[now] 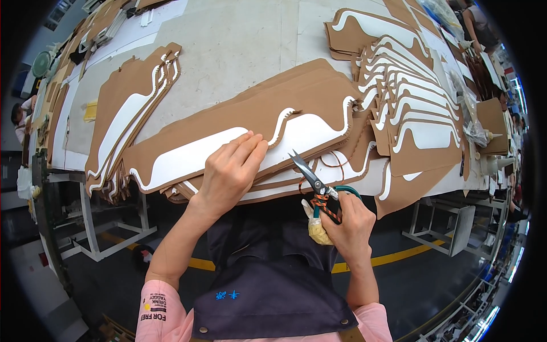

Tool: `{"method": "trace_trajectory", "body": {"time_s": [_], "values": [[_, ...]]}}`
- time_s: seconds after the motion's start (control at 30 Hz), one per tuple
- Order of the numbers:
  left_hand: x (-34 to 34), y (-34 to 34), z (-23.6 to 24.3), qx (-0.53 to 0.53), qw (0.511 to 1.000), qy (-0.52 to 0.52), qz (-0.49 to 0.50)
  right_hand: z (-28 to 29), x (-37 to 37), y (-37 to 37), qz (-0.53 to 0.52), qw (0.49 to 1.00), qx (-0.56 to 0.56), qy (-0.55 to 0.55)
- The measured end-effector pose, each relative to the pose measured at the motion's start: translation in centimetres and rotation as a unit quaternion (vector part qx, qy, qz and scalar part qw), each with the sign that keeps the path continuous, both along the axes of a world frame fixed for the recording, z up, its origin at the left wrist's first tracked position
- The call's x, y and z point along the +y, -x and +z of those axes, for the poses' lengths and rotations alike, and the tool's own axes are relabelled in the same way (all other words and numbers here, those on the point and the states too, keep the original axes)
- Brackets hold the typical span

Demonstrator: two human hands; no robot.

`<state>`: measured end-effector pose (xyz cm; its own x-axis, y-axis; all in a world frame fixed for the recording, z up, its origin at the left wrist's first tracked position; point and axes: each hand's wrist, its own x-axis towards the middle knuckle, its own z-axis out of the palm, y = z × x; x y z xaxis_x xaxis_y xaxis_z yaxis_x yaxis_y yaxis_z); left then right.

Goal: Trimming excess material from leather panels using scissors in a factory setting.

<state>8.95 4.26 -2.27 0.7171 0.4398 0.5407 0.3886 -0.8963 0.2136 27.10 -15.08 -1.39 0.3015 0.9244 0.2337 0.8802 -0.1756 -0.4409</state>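
Note:
My left hand [231, 171] is closed at the edge of a flat brown piece with a white-faced cutout [188, 157]; its fingers are pressed together on it and the thumb is hidden. This piece lies on a stack of similar brown pieces [307, 85] at the table's near edge. In my right hand [350, 225] is a pair of scissors [307, 171] with teal handles bound in orange-and-black cord. Their pointed blades are slightly apart, close to the stack's front edge. A yellowish wrapped bundle [319, 231] hangs beside the handles.
More brown and white pieces [131, 108] lie stacked to the left. On the right, several overlap in a fanned row [424, 108]. The pale table [245, 45] runs away from me. Metal table legs [91, 219] stand below. Other people are partly visible at both far sides.

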Motion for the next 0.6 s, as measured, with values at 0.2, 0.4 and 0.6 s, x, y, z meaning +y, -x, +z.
{"method": "trace_trajectory", "body": {"time_s": [0.2, 0.4, 0.6], "values": [[-0.7, 0.5, -0.3, -0.044, 0.999, -0.007, -0.009, 0.1, 0.8, 0.4, 0.012, 1.0, -0.015, 0.003], [-1.4, 0.7, -0.8, -0.056, 0.998, -0.009, -0.002, 1.1, 1.8, 0.7, 0.045, 0.997, -0.054, 0.025], [-1.4, 0.8, -0.8, -0.075, 0.997, 0.015, 0.014, 1.7, 2.1, 0.6, 0.053, 0.996, -0.055, 0.047]]}}
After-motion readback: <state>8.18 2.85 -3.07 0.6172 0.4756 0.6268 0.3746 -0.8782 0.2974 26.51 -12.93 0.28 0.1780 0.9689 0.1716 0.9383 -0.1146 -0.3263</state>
